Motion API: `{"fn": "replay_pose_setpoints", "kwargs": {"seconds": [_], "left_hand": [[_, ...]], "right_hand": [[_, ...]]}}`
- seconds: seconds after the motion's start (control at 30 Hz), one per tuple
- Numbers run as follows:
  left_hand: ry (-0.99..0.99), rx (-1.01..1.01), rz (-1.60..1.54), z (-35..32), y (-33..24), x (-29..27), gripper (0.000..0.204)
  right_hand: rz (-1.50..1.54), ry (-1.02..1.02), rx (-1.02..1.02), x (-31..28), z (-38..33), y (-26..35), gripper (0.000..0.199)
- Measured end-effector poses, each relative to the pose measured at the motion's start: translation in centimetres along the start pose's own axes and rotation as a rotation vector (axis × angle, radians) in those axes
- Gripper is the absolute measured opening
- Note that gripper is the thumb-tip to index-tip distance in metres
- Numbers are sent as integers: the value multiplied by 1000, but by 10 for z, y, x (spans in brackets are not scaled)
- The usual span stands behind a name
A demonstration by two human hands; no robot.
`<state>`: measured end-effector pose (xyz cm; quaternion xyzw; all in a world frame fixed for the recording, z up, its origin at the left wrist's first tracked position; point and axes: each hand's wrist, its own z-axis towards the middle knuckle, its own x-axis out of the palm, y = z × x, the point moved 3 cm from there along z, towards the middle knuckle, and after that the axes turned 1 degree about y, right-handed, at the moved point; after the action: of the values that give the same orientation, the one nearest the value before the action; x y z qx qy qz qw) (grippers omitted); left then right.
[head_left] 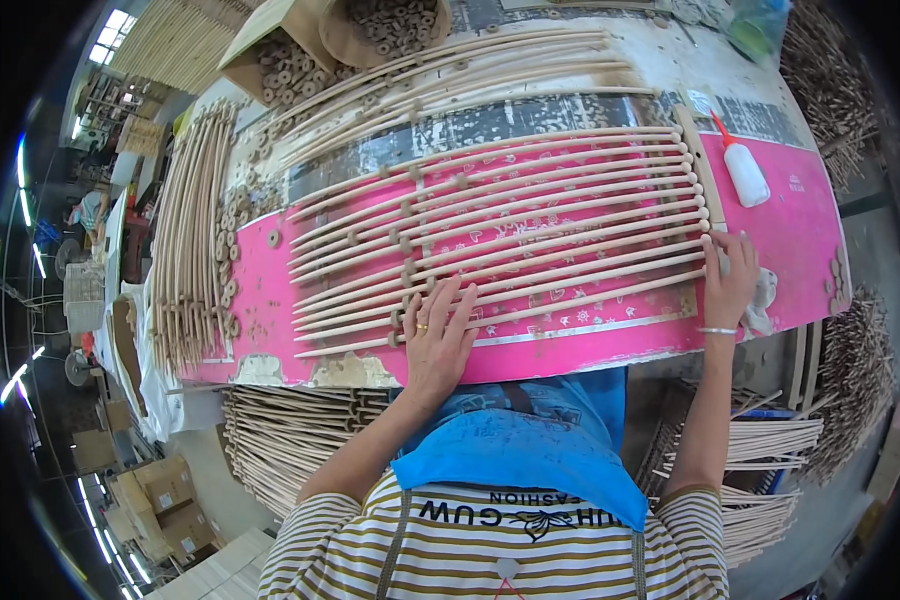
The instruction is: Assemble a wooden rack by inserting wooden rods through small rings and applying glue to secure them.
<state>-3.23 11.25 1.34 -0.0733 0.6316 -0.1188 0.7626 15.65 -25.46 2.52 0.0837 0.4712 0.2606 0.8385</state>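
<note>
A row of slim wooden rods (530,225) lies side by side across a pink-covered table (795,265). Their left ends taper, and their rounded right ends line up against a wooden strip (702,165). Small wooden rings (407,240) sit on the rods left of their middle. My left hand (437,340) rests on the nearest rods, fingers stretched out, beside a ring on the front rod. At the rods' right ends is my right hand (730,280), its fingers extended and touching the end of a near rod. A crumpled greyish cloth (762,302) lies beside that hand.
A white squeeze bottle (746,176) with a red nozzle lies at the right. Bundled rods (192,240) and loose rings cover the left side. Ring-filled wooden containers (295,65) stand at the back. More rods (295,440) are stacked below the table's front edge.
</note>
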Motion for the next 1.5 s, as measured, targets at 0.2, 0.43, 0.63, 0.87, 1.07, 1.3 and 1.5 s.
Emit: {"fn": "replay_pose_setpoints", "kwargs": {"seconds": [0.2, 0.43, 0.63, 0.87, 1.07, 1.3, 1.5], "left_hand": [[-25, -30, 14, 3, 7, -5, 61], [55, 117, -132, 32, -12, -9, 66], [-59, 177, -75, 140, 1, 10, 64], [-140, 134, -78, 268, 71, 38, 56], [-90, 197, 78, 316, 88, 54, 44], [-113, 294, 168, 319, 89, 49, 45], [13, 377, 201, 304, 82, 42, 50]], "right_hand": [[265, -4, 117, 4, -40, 33, 13], [546, -104, 385, 3, -78, 42, 12], [355, -34, 303, 5, -74, 48, 12], [284, -84, 257, 6, -73, 55, 13], [235, -113, 272, 4, -76, 54, 12], [228, -72, 332, 5, -72, 54, 14], [228, -96, 334, 4, -73, 50, 14]]}}
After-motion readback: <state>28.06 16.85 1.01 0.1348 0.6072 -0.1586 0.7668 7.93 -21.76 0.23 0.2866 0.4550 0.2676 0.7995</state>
